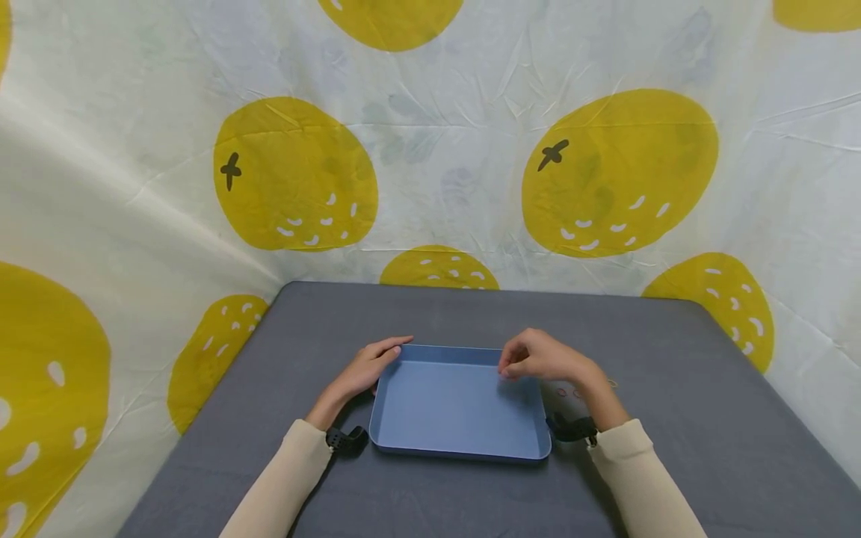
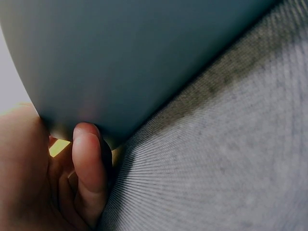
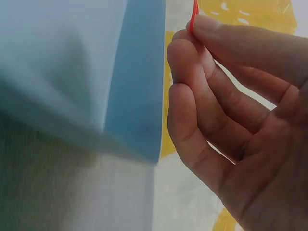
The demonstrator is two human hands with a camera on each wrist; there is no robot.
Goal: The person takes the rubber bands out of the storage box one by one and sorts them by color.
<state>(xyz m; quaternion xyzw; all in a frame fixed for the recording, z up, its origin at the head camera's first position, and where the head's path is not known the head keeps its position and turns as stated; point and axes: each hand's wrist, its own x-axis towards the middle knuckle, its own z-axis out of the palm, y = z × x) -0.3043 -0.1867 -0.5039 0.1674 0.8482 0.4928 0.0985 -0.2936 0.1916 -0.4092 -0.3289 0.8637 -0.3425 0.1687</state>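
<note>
A shallow blue tray [image 1: 457, 450] lies on the grey table [image 1: 673, 388] in front of me, with nothing in it. My left hand [image 1: 366, 370] lies at its far left corner, with straight fingers on the rim and the thumb [image 2: 89, 163] against the tray's outer wall [image 2: 120, 57]. Over the far right corner my right hand [image 1: 538, 357] hovers with curled fingers. In the right wrist view its thumb and fingers [image 3: 192, 62] pinch a thin red thing [image 3: 194, 14] beside the tray's rim [image 3: 139, 96]. What the red thing is cannot be told.
A pale see-through patch with small red rings [image 1: 570, 393] lies on the table just right of the tray, partly behind my right wrist. A white cloth with yellow fruit prints [image 1: 430, 149] walls in the table at the back and on both sides.
</note>
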